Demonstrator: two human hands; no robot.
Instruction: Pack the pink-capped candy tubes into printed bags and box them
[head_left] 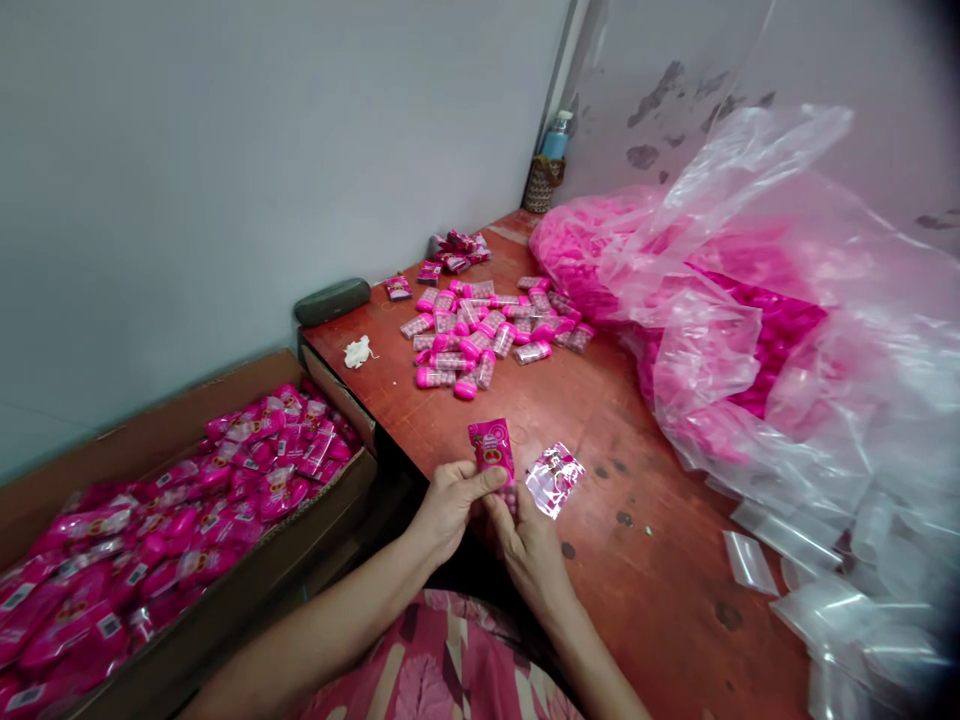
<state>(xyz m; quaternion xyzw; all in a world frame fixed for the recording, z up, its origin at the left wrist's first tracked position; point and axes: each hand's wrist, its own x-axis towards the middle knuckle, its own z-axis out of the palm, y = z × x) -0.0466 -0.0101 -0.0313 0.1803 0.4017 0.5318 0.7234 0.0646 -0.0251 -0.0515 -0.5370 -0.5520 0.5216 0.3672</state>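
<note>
Both my hands hold one pink printed packet [491, 445] over the table's near edge. My left hand [450, 505] grips it from the left side, its thumb lying across the front. From below and to the right, my right hand [529, 535] pinches its lower end, where small beads show through clear plastic. Flat printed wrappers [555, 480] lie just right of my hands. Farther back spreads a pile of clear tubes with pink caps [480, 335], filled with small balls.
At the left stands a cardboard box [360, 480] of pink packets [225, 480]. A large plastic bag [720, 370] with pink pieces covers the table's right side. Clear sleeves [750, 562] lie at right front. Small dark-pink packets [457, 252], a dark case [332, 302] and crumpled tissue [360, 352] sit farther back.
</note>
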